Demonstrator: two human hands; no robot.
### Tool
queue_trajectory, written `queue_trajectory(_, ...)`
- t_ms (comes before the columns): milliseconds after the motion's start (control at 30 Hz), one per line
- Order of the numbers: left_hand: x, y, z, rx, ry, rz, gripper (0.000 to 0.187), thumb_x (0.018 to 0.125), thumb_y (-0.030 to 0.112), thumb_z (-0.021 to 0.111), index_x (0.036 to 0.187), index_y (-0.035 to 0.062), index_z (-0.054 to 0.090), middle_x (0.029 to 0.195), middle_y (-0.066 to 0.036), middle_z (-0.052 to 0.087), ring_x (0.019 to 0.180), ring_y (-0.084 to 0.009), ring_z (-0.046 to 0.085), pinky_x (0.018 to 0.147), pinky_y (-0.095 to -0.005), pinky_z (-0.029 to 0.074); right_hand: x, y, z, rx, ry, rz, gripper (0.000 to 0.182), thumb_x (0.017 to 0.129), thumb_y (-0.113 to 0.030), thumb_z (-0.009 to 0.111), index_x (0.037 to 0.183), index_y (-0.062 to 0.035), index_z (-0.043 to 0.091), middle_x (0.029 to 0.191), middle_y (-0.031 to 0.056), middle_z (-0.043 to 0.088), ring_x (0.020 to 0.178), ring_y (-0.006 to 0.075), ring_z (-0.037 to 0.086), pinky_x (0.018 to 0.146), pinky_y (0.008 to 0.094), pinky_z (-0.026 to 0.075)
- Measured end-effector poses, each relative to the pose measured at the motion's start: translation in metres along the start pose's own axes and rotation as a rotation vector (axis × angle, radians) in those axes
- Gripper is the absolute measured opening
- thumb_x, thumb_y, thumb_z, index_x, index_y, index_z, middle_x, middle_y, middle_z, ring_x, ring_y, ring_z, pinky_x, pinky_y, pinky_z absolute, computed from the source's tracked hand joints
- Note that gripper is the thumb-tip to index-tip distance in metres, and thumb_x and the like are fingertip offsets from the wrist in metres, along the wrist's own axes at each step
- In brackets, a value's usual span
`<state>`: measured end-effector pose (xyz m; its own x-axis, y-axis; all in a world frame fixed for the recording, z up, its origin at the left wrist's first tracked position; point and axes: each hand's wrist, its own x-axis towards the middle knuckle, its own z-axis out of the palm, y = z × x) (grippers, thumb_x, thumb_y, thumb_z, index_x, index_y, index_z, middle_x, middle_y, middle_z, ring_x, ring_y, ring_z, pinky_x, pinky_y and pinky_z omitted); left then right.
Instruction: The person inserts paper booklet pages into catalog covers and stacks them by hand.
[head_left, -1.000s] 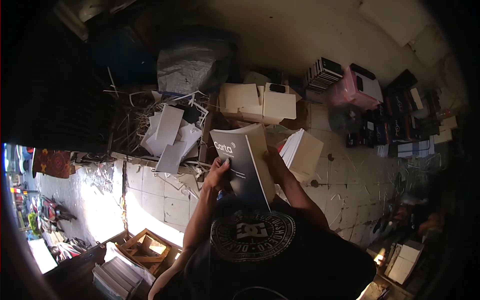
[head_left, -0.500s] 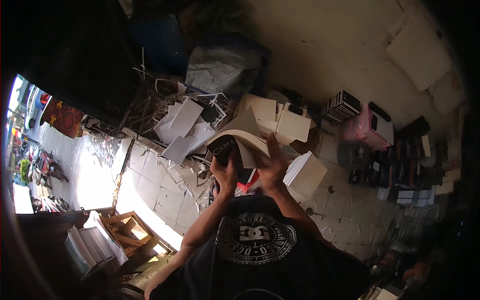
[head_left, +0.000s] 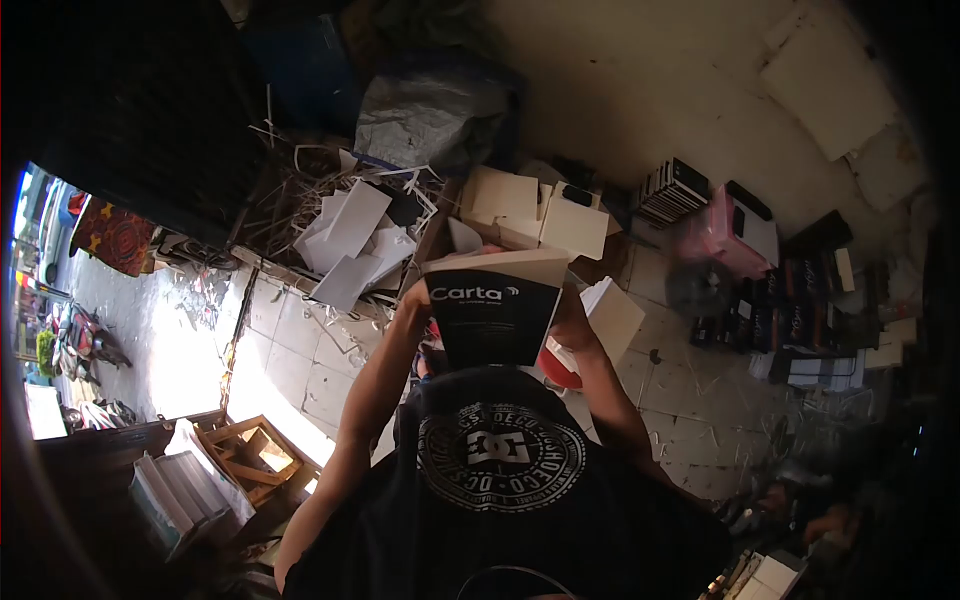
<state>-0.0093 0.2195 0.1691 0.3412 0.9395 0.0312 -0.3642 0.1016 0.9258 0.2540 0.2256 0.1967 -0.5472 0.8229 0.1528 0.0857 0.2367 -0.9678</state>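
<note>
A softcover book (head_left: 497, 318) with a black cover marked "Carta" is upright in front of my chest, its cover facing me and its pale page edges along the top. My left hand (head_left: 417, 303) grips its left side, and my right hand (head_left: 572, 325) grips its right side. Most of the fingers are hidden behind the book. Just beyond my right hand lies a stack of cream-coloured pages (head_left: 618, 318). Something red (head_left: 558, 371) shows below that hand, partly covered by the forearm.
Loose white sheets (head_left: 358, 225) and paper strips fill a bin ahead on the left. Behind the book are cream booklets (head_left: 577, 225). To the right stand a row of black books (head_left: 672, 190), a pink-wrapped bundle (head_left: 727, 235) and dark packages (head_left: 790, 300). A wooden frame (head_left: 255, 455) is lower left.
The book was bent with its pages fanned; now it is straight and closed, cover towards me. My hands have moved apart to its two sides.
</note>
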Motion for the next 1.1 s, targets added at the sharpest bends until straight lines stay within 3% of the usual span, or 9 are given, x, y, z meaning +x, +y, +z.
queue_trajectory(100, -0.016, 0.018, -0.015, 0.067, 0.294, -0.144, 0.030, 0.088, 0.015, 0.066, 0.111, -0.0034, 0.063, 0.096, -0.010, 0.070, 0.084, -0.0175, 0.069, 0.079, -0.0293, 0.056, -0.012, 0.002, -0.024, 0.011, 0.311, 0.113, 0.023, 0.086, -0.016, 0.063, 0.098, 0.0043, 0.066, 0.086, 0.0131, 0.070, 0.079, 0.0197, 0.065, 0.072, 0.0332, 0.050)
queue_trajectory(200, -0.039, -0.014, -0.020, 0.479, 0.330, -0.336, 0.029, 0.087, 0.025, 0.069, 0.097, -0.0024, 0.066, 0.085, -0.004, 0.067, 0.070, -0.0063, 0.060, 0.066, -0.0247, 0.050, -0.015, 0.021, -0.011, -0.175, 0.501, 0.100, 0.021, 0.085, -0.013, 0.062, 0.093, 0.0052, 0.066, 0.083, 0.0146, 0.069, 0.078, 0.0211, 0.066, 0.071, 0.0359, 0.050)
queue_trajectory(300, -0.021, -0.082, 0.043, 0.150, 0.283, 0.197, 0.060, 0.092, 0.029, 0.061, 0.133, -0.0048, 0.034, 0.143, -0.017, 0.035, 0.133, -0.0215, 0.031, 0.110, -0.0370, 0.025, -0.006, 0.036, 0.036, -0.326, 0.527, 0.048, 0.019, 0.082, -0.010, 0.061, 0.092, 0.0069, 0.065, 0.082, 0.0167, 0.068, 0.080, 0.0251, 0.067, 0.072, 0.0371, 0.050)
queue_trajectory(400, -0.018, -0.091, 0.074, 0.379, 0.412, 0.223, 0.112, 0.080, 0.047, 0.070, 0.148, 0.0001, -0.006, 0.153, -0.024, 0.010, 0.144, -0.0296, 0.005, 0.115, -0.0360, 0.007, 0.003, 0.018, 0.076, -0.314, 0.425, 0.024, 0.020, 0.080, -0.007, 0.060, 0.091, 0.0086, 0.065, 0.085, 0.0202, 0.068, 0.082, 0.0295, 0.068, 0.073, 0.0394, 0.050)
queue_trajectory(500, -0.043, -0.042, 0.050, 0.366, 0.570, 0.149, 0.067, 0.082, 0.025, 0.068, 0.137, -0.0026, 0.041, 0.126, -0.020, 0.057, 0.115, -0.0202, 0.053, 0.099, -0.0338, 0.040, 0.011, -0.004, 0.072, -0.230, 0.326, 0.134, 0.032, 0.093, -0.015, 0.059, 0.109, 0.0114, 0.059, 0.105, 0.0206, 0.065, 0.094, 0.0272, 0.064, 0.084, 0.0370, 0.048)
queue_trajectory(567, -0.059, -0.029, 0.015, 0.472, 0.807, 0.077, 0.027, 0.084, 0.020, 0.066, 0.094, -0.0042, 0.069, 0.075, -0.008, 0.068, 0.075, -0.0113, 0.063, 0.071, -0.0292, 0.051, 0.011, -0.004, 0.052, -0.089, 0.290, 0.200, 0.037, 0.094, -0.021, 0.059, 0.112, 0.0113, 0.057, 0.106, 0.0169, 0.065, 0.093, 0.0236, 0.062, 0.084, 0.0351, 0.048)
queue_trajectory(733, -0.106, 0.032, -0.022, 0.509, 0.626, -0.233, 0.040, 0.090, 0.035, 0.061, 0.091, -0.0049, 0.067, 0.075, -0.008, 0.067, 0.067, -0.0123, 0.062, 0.061, -0.0307, 0.049, 0.011, 0.023, 0.019, 0.041, 0.318, 0.174, 0.046, 0.098, -0.030, 0.053, 0.119, 0.0108, 0.051, 0.111, 0.0164, 0.060, 0.094, 0.0196, 0.058, 0.084, 0.0321, 0.047)
queue_trajectory(833, -0.094, -0.017, -0.031, 0.303, 0.687, -0.055, 0.044, 0.096, 0.036, 0.050, 0.091, -0.0051, 0.066, 0.073, -0.009, 0.065, 0.067, -0.0113, 0.061, 0.060, -0.0314, 0.048, 0.019, 0.040, 0.024, -0.136, 0.389, 0.145, 0.048, 0.099, -0.034, 0.049, 0.120, 0.0089, 0.052, 0.112, 0.0188, 0.062, 0.095, 0.0226, 0.061, 0.084, 0.0338, 0.048)
queue_trajectory(1100, -0.051, -0.034, 0.005, 1.150, 0.684, 0.209, 0.018, 0.080, 0.013, 0.055, 0.095, 0.0071, 0.064, 0.073, -0.019, 0.061, 0.063, -0.0368, 0.060, 0.056, -0.0436, 0.048, 0.053, 0.003, 0.094, -0.371, 0.377, -0.076, 0.040, 0.099, -0.028, 0.051, 0.112, 0.0093, 0.057, 0.102, 0.0273, 0.064, 0.090, 0.0381, 0.063, 0.079, 0.0417, 0.049)
